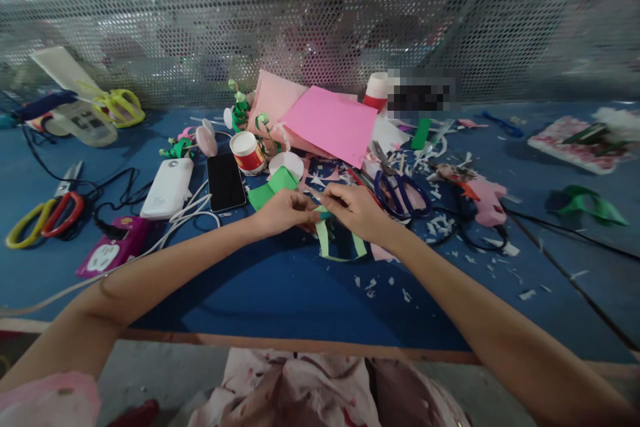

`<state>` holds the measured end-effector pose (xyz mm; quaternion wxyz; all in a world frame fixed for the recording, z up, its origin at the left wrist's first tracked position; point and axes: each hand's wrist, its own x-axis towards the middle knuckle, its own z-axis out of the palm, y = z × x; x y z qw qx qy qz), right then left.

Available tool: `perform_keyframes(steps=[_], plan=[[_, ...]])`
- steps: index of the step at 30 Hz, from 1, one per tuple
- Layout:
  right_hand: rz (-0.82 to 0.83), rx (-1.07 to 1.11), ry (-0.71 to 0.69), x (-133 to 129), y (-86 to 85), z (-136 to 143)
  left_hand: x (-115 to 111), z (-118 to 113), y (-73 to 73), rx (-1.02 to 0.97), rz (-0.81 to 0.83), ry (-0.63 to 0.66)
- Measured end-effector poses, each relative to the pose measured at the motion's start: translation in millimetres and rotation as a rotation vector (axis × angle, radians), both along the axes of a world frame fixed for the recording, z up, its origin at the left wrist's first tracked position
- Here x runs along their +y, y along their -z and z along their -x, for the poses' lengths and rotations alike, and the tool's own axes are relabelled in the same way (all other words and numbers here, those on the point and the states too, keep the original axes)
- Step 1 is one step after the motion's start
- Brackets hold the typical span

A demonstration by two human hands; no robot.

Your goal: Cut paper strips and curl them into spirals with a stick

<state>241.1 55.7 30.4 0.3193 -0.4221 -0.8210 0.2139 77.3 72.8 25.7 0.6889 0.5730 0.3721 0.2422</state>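
Observation:
My left hand [287,212] and my right hand [353,210] meet over the middle of the table, both with fingers pinched. Between them they grip a green paper strip [324,240], whose pale green lower part hangs in a loop below my right hand. A thin pale tip [314,192] shows by my right fingertips; I cannot make out what it is. Beside my left hand lies a folded piece of green paper [275,187]. Purple-handled scissors [400,193] rest just right of my right hand.
A white power bank [167,188], a phone [226,181] and a red-and-white tub [247,153] are on the left. Pink paper sheets [333,121] lie behind my hands. Rightward are paper scraps and a pink glue gun [489,201]. A perforated metal panel [210,33] stands behind.

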Motion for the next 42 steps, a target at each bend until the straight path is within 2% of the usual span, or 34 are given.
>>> perform_keyframes(steps=[6,10,14,24,31,39,42], plan=[[-0.010,0.037,-0.001,-1,1.3,1,-3,-1,2.0,-0.013,-0.074,-0.061],[-0.035,0.121,0.048,-2,0.9,2,-6,-2,3.1,-0.051,-0.043,-0.146],[-0.044,0.157,0.082,-1,2.5,1,-9,-2,1.3,-0.044,-0.028,-0.139],[-0.015,0.113,0.025,0,1.1,-1,-3,1,1.2,-0.021,0.078,-0.149],[0.091,0.062,-0.086,0,2.0,-1,-3,1,1.5,-0.011,0.120,-0.131],[0.171,0.131,0.010,1,4.6,-2,3,6,4.5,0.037,0.006,0.077],[0.168,0.162,0.017,1,4.7,-2,2,4,2.8,0.058,0.002,0.081]])
